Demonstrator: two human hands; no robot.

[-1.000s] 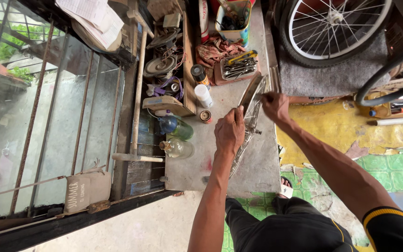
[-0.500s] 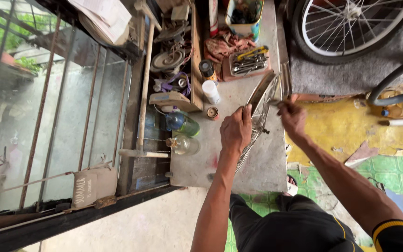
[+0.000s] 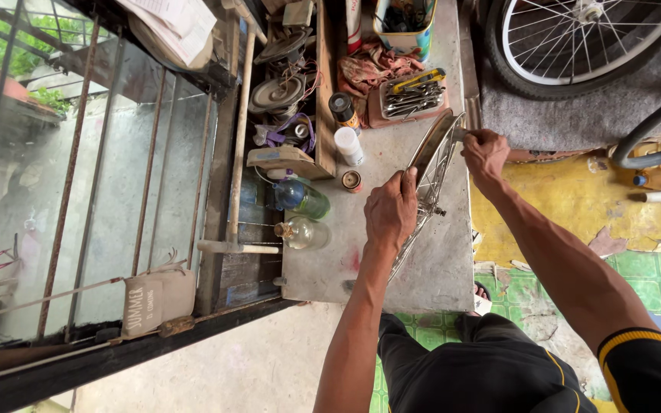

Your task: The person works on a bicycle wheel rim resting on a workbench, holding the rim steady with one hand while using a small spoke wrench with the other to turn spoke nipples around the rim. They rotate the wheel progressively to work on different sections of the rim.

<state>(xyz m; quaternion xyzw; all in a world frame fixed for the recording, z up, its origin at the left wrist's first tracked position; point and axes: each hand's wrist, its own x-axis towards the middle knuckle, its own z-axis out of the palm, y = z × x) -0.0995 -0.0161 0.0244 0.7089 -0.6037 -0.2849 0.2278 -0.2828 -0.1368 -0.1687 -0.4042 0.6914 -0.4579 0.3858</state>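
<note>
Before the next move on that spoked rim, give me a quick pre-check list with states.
1. Left hand gripping the spoked rim: ok.
2. Right hand on the rim's far edge: ok, though what it pinches there: cannot tell.
3. Rim standing on edge on the metal tabletop: ok.
4. Small can and white bottle apart from the rim: ok.
5. Glass bottle lying near the table edge: not ok.
6. Spoke tension: cannot tell.

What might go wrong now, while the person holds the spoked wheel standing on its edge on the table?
The wheel rim stands upright, steadied by the left hand and right hand; it might tip or roll off the grey table. The small can and white bottle stand close by and could be knocked over.
</note>
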